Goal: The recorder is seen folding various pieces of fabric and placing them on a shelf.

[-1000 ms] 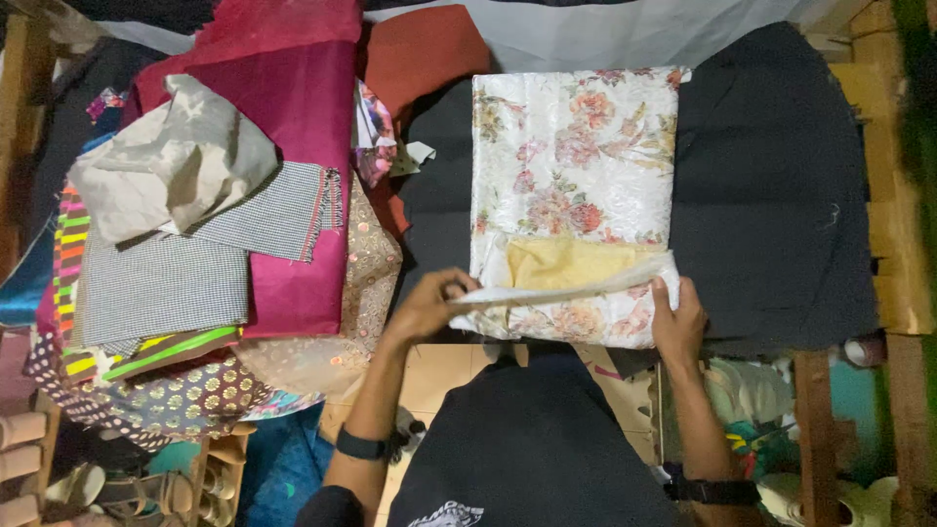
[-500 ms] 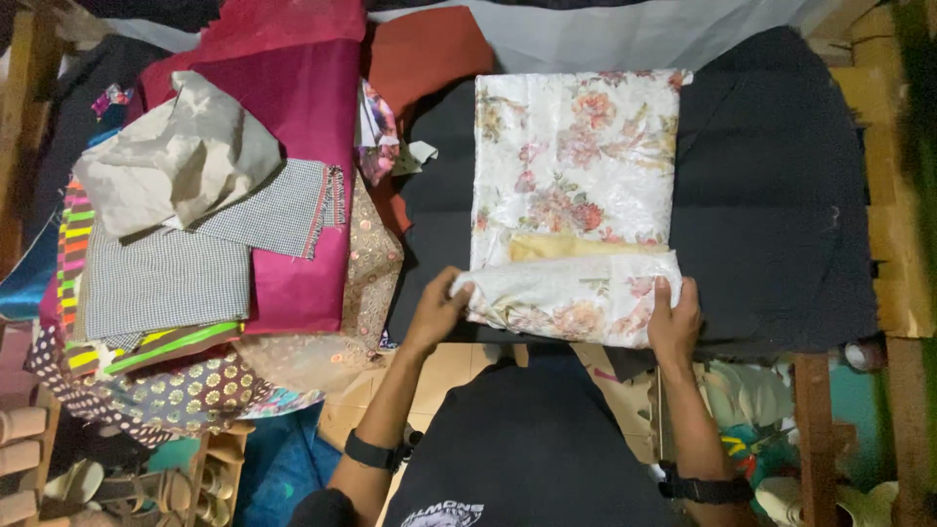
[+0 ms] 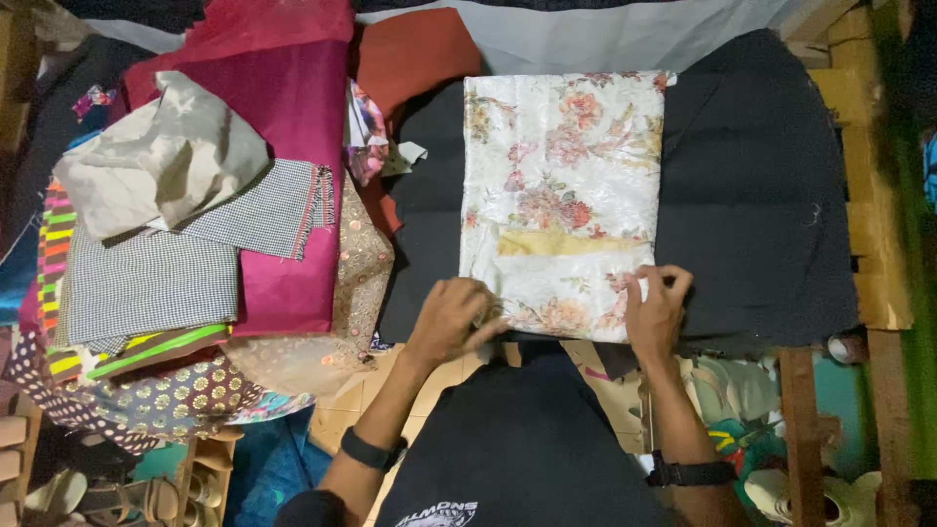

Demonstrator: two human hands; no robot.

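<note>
Nearest the viewer, both hands press flat and open on the folded near edge of a cream floral-print cloth: left hand, right hand. It lies on a black-covered worktop; even pressure at both corners should keep the fold square. Farther left sits a heap of mixed fabric pieces.

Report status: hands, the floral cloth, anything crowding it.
Left hand and right hand flat on near edge of folded floral cloth. Cloth lies on black fabric. Pile of mixed fabrics at left, apart from it.
</note>
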